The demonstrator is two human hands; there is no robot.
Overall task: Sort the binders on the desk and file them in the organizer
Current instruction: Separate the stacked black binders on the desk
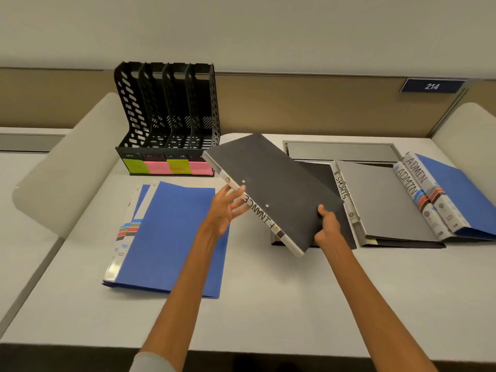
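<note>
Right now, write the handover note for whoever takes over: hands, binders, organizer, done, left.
Left hand: open, fingers against the spine of the FINANCE binder.
Right hand: grips that binder's near edge, holding it tilted above the desk.
Blue binders lie flat on the left; the SPORTS binder and two ADMIN binders lie on the right.
Organizer: slots look empty, labels unreadable.
Done: nothing filed.
Left: file every binder.

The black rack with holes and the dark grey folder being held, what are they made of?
The black perforated organizer rack looks like moulded plastic: slightly shiny, with cut-out slanted holes. The dark grey FINANCE binder looks like stiff board with a matte, speckled cover and two small metal rivets, though it could be plastic-coated.
</note>
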